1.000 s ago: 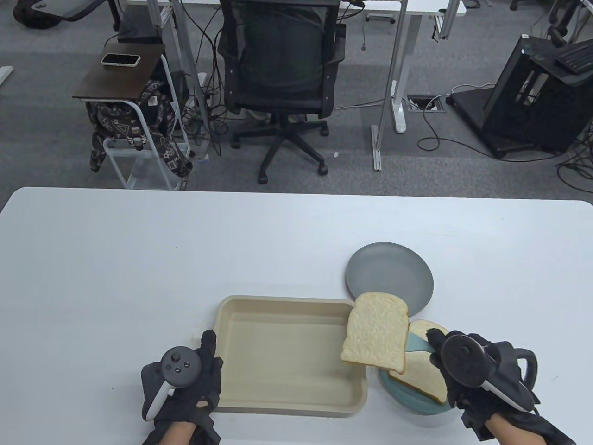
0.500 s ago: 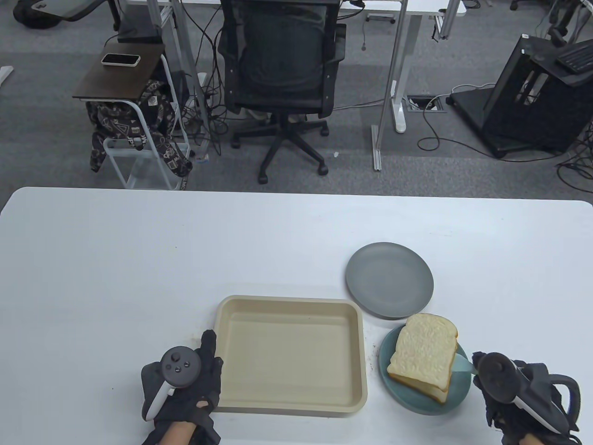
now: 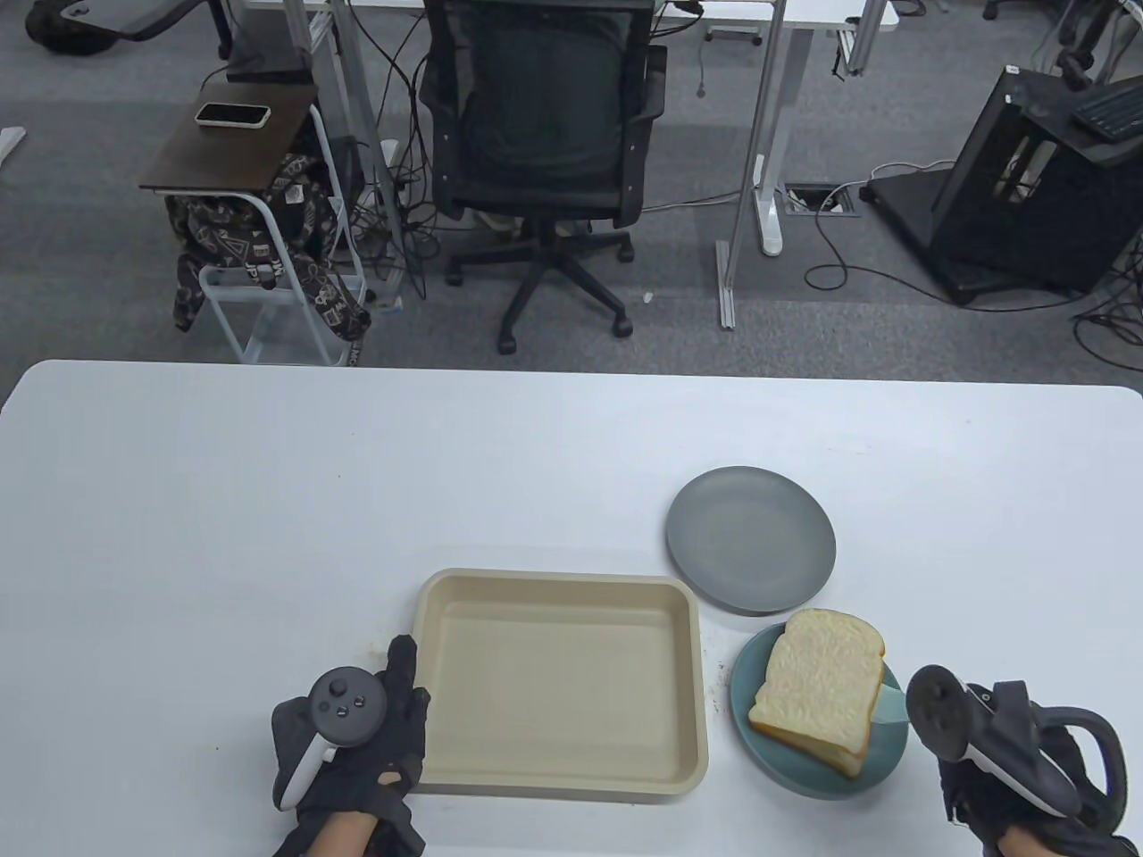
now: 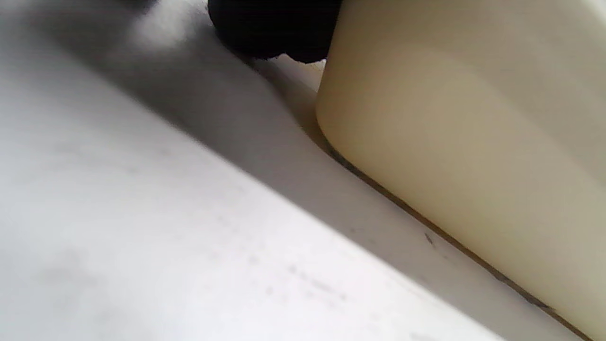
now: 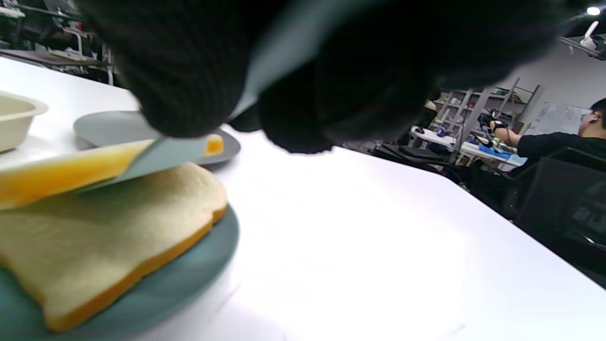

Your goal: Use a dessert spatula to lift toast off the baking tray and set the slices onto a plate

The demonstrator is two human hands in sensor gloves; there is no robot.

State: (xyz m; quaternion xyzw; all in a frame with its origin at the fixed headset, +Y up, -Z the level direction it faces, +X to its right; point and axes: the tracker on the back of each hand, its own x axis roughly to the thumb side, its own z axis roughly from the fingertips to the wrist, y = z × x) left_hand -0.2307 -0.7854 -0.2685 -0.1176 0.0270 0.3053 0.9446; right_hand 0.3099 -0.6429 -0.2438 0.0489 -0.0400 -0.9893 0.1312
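On teal plate (image 3: pixel 804 775), at approx 4 o'clock of table (image 3: pixel 268 500), two toast slices are stacked: top slice (image 3: pixel 821 683) lies skewed over bottom slice (image 5: pixel 99 255), w/ spatula (image 5: pixel 165 154) blade wedged between them. Right wrist view shows blade flat on bottom slice, top slice's crust edge riding on it. In table view only a sliver of blade shows at 3 o'clock of the stack, running toward right hand (image 3: pixel 1018 768).

Right hand sits at 3 o'clock of teal plate, near table's front edge; fingers curl round spatula handle, gripping it. Tracker covers most of the hand from above.

Tray (image 3: pixel 558 687) lies just beside teal plate at its 9 o'clock, apart by a narrow gap w/ some dark crumbs/specks in it. No toast in tray. Left hand (image 3: pixel 357 750) rests at tray's 8 o'clock corner, fingers straight and together, flat on table, touching tray's outer wall; fingertip (image 4: pixel 270 28) is against the wall in left wrist view.

Grey plate (image 3: pixel 750 540) sits at 12 o'clock of teal plate, nearly touching it, nothing on it.

Beyond table, 12 o'clock: office chair (image 3: pixel 540 134), desk legs, floor cables. At 10 o'clock: small side table w/ phone (image 3: pixel 232 114) on top. Right wrist view: a person in black seated far off at another desk.
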